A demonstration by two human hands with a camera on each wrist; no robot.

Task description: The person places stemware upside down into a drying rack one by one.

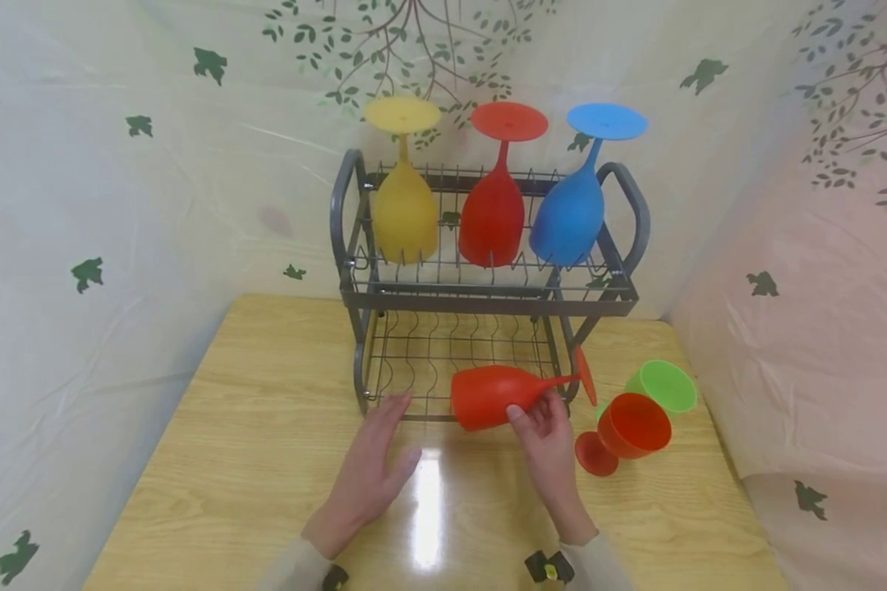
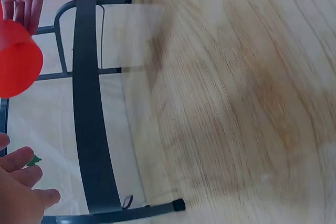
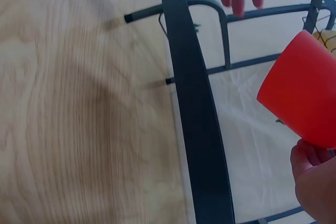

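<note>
Dark two-tier rack [image 1: 343, 205]: stands at the back of the table [image 1: 266, 369]; I take it as the place being filled.
Upper tier [image 1: 488, 304]: three pieces, all mouth-down with feet in the air: yellow goblet [image 1: 405, 217] on the left, racked red goblet [image 1: 492, 220] in the middle, blue goblet [image 1: 571, 215] on the right. I judge these done.
Held red goblet [image 1: 491, 397]: one, on its side over the front edge of the lower tier [image 1: 359, 373], mouth to the left, foot to the right; I cannot tell whether it touches the wire. I enter it as in progress, not yet seated.
Right hand [image 1: 547, 439]: thumb and fingers pinch that goblet where the bowl narrows towards the stem.
Left hand [image 1: 375, 460]: fingers extended, thumb spread apart, holding nothing, near the front left of the lower tier.
Pieces on the table, right of the rack: two, apparently upright, close together: standing red goblet [image 1: 634, 427] in front, green goblet [image 1: 661, 386] behind, partly hidden. I judge both outstanding.
Tally, by my reckoning: three placed, one in hand, two waiting.
</note>
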